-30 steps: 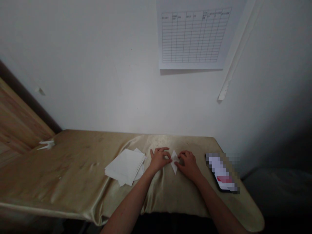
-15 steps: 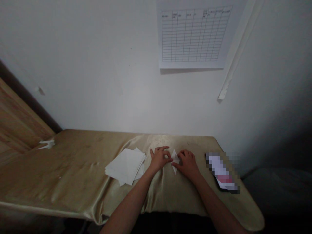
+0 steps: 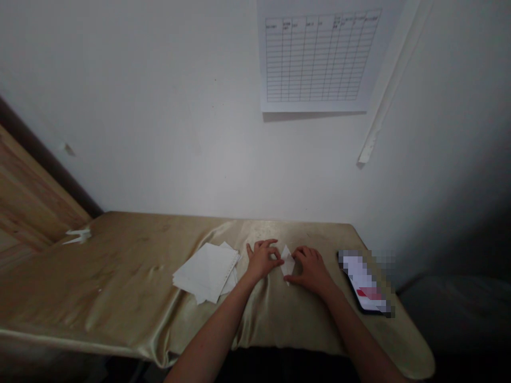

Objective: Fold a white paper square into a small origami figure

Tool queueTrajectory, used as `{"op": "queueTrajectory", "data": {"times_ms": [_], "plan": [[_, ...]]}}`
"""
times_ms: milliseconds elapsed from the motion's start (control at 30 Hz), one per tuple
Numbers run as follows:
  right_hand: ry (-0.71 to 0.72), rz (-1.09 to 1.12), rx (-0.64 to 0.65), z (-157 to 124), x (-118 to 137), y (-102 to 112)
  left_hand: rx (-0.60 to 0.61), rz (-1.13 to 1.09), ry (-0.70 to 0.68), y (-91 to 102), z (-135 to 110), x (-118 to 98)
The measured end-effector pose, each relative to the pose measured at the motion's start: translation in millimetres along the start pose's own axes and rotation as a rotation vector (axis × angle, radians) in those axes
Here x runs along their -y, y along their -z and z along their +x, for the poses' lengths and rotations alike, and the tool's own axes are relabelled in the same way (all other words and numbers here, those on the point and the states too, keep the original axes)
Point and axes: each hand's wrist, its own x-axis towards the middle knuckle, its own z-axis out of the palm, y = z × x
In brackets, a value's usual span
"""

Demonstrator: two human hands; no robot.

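Observation:
A small white folded paper, shaped like a narrow diamond, lies on the gold cloth between my hands. My left hand pinches its left edge between thumb and index finger, the other fingers lifted and spread. On the other side, my right hand has its thumb on the lower part of the folded paper and its curled fingers at the right edge. Left of my left hand rests a loose stack of white paper sheets, some with perforated edges.
The table is covered in shiny gold cloth, wrinkled near the stack. A phone, partly pixelated, lies at the right. White scraps sit at the far left by a wooden panel. A printed table sheet hangs on the wall.
My right thumb has slid slightly down along the folded paper, and the right fingers have shifted a little. My left hand keeps its pinch in the same place.

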Motion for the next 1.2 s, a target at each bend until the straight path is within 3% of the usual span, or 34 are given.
{"op": "queueTrajectory", "data": {"times_ms": [200,500,733,967,1200], "plan": [[0.034,0.056,0.011,-6,-5,0,0.001,-0.003,0.005,0.7,1,0],[-0.009,0.176,-0.116,4,-20,-18,0.001,-0.026,-0.007,-0.1,-2,-3],[-0.009,0.212,-0.134,5,-19,-17,-0.052,-0.085,-0.018,-2.5,-2,-5],[-0.036,0.329,-0.217,5,-19,-17,-0.011,-0.088,-0.009,-1.2,-4,-9],[-0.037,0.354,-0.204,4,-16,-15,-0.076,-0.115,-0.006,0.8,-6,-14]]}}
